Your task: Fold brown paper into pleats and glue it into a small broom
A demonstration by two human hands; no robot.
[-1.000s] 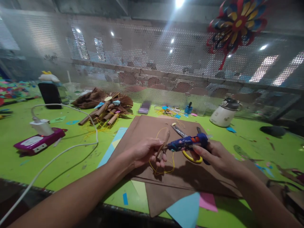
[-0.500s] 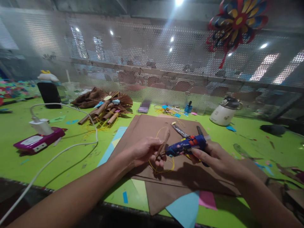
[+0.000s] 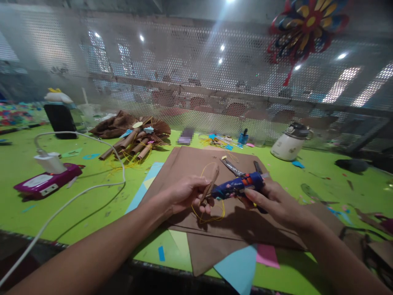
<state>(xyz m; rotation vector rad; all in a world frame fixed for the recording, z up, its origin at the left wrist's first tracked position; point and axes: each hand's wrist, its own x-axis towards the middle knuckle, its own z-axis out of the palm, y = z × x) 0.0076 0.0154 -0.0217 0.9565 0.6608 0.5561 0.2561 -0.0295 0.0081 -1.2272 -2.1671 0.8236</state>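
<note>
My left hand (image 3: 196,191) pinches a narrow folded piece of brown paper (image 3: 212,182), which stands tilted up between thumb and fingers. A thin yellow string (image 3: 222,211) loops out around and below that hand. In my right hand (image 3: 272,200) is a blue glue gun (image 3: 236,186) with orange-red parts, pointing left. Its nozzle meets the lower part of the brown paper piece, close to my left fingertips; the exact contact is hard to see. Beneath both hands lie large brown paper sheets (image 3: 181,164). Scissors (image 3: 231,166) rest on the sheets behind the glue gun, partly covered.
Brown paper rolls (image 3: 132,141) with yellow strings lie at the back left. A purple power strip (image 3: 49,180) with a white charger and cable (image 3: 89,188) sits at left. A white kettle-like jug (image 3: 288,143) stands back right. Blue paper (image 3: 239,268) shows at the front edge.
The glue gun has shifted slightly left and its nozzle sits closer against the brown paper piece. My left hand keeps its hold, and the view has moved a little.
</note>
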